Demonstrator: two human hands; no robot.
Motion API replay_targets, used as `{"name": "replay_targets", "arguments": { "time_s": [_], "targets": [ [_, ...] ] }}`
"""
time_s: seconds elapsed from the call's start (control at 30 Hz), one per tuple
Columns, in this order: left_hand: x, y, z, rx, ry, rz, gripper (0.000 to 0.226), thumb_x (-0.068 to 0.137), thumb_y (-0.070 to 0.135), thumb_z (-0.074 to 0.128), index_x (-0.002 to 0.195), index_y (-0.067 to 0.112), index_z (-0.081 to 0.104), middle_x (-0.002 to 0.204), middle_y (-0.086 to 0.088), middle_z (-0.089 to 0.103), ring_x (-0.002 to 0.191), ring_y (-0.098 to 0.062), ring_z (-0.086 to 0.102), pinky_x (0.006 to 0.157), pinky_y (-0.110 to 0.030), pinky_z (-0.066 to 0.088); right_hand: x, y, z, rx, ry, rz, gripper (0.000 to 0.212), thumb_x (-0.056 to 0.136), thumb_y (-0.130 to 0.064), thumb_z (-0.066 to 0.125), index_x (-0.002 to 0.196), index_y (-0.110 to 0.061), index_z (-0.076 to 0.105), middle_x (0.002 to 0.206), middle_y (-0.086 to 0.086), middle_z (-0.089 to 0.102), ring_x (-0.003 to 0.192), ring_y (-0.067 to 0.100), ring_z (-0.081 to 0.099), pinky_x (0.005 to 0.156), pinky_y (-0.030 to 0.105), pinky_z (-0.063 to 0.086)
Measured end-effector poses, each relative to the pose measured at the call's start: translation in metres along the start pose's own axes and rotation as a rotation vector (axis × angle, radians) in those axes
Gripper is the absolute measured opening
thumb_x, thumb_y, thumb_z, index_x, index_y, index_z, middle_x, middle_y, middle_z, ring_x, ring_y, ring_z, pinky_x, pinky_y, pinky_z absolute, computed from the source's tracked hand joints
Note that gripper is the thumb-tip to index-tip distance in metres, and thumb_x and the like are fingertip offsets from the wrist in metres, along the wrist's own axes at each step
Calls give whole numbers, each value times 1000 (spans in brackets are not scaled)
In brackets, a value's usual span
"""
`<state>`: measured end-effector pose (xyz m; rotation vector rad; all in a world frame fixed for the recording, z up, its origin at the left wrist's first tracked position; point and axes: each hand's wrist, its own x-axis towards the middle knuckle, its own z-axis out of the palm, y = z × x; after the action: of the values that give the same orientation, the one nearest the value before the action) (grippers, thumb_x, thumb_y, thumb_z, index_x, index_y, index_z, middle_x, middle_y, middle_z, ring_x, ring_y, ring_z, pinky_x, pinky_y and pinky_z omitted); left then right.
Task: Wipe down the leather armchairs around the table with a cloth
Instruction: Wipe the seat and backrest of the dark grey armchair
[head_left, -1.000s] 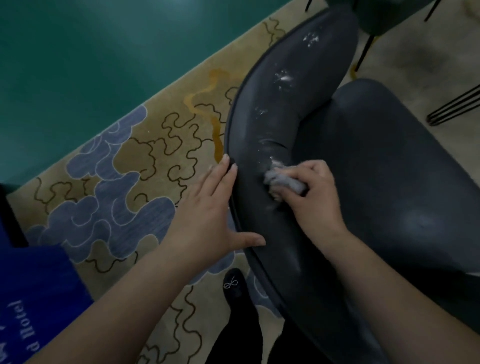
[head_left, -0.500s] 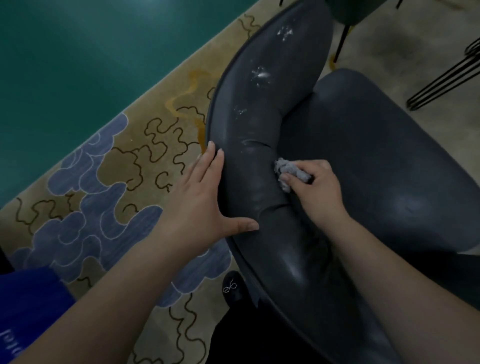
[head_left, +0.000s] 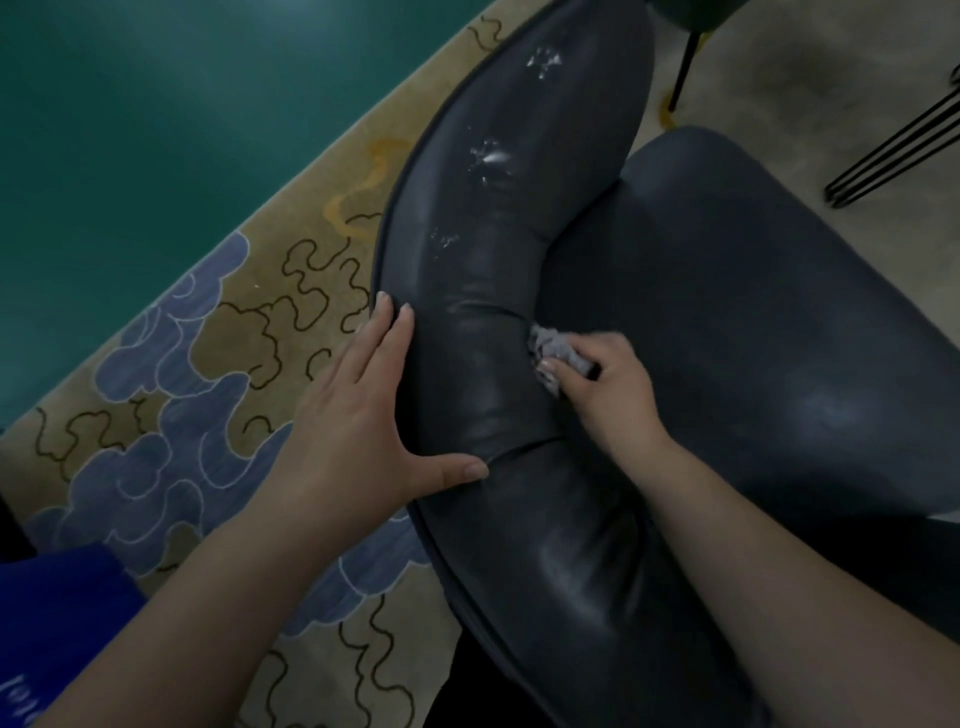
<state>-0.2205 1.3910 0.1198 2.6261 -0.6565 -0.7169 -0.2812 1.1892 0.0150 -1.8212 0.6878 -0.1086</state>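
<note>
Dim, cool-toned interior view with soft overhead light, which leaves pale sheen patches on the dark leather armchair (head_left: 519, 312), strongest on the backrest roll near the bottom centre and on the seat at right. Shadows are diffuse and shallow, without hard edges. Wide-angle bowing curves straight lines toward the frame borders, and fine detail is slightly soft throughout, notably the carpet (head_left: 218, 374) pattern.
</note>
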Motion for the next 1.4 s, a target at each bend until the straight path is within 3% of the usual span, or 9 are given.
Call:
{"name": "replay_targets", "arguments": {
  "time_s": [0.2,0.33,0.57,0.7,0.8,0.93,1.1,1.27,1.4],
  "targets": [
    [1,2,-2,9,-11,-15,134,41,83,53,151,33,-6,156,21,-17,143,1,-6,119,-33,11,9,-44,8,164,24,-96,25,79,-19,75,104,-22,71,108,8,54,95,4,53,85,5,36],
    [3,2,-2,21,-7,-12,134,40,84,53,151,33,-3,156,22,-15,142,2,-4,118,-32,13,10,-59,29,40,-128,-357,37,75,-32,76,111,-34,69,103,-1,42,104,20,46,98,28,41],
    [2,4,-4,6,-33,-26,132,42,82,56,149,39,-9,154,26,-19,143,1,-7,120,-37,14,15,8,9,120,-2,-21,30,83,-7,71,97,-32,65,96,2,54,88,7,54,83,6,39],
    [2,3,-4,6,-32,-22,132,42,83,55,149,39,-9,154,26,-19,144,0,-6,120,-38,14,12,21,-1,130,-73,151,23,86,-9,67,93,-31,65,90,-4,66,74,-9,58,75,14,44],
    [3,3,-4,18,-38,-25,133,42,83,55,149,38,-8,154,26,-18,144,0,-7,120,-37,13,20,-12,-2,204,56,4,25,82,-15,72,98,-32,65,100,4,61,89,7,58,82,15,42],
    [3,2,-5,48,-22,-23,132,43,84,54,152,35,-2,156,24,-14,143,1,-3,118,-33,13,17,-48,17,145,-144,-231,38,74,-24,77,111,-29,69,100,0,45,98,9,50,93,12,37],
    [3,3,-15,30,0,-33,120,49,81,51,152,35,9,157,22,-7,145,-4,1,118,-36,15,19,-36,0,96,-113,-91,37,78,-11,75,111,-26,69,99,1,48,92,5,51,84,2,34],
    [19,-1,-29,26,24,-62,122,50,80,51,153,29,11,159,18,-4,145,-7,3,118,-36,16,35,-77,-6,80,22,-129,28,82,-25,73,108,-31,68,104,1,48,90,-1,50,81,0,35],
    [43,-8,-32,38,50,-28,124,52,80,60,153,27,13,160,11,6,146,-12,9,118,-40,19,50,-113,28,-103,-78,-397,37,80,-38,72,116,-39,66,104,-4,40,103,14,44,99,27,40]
  ]
}}
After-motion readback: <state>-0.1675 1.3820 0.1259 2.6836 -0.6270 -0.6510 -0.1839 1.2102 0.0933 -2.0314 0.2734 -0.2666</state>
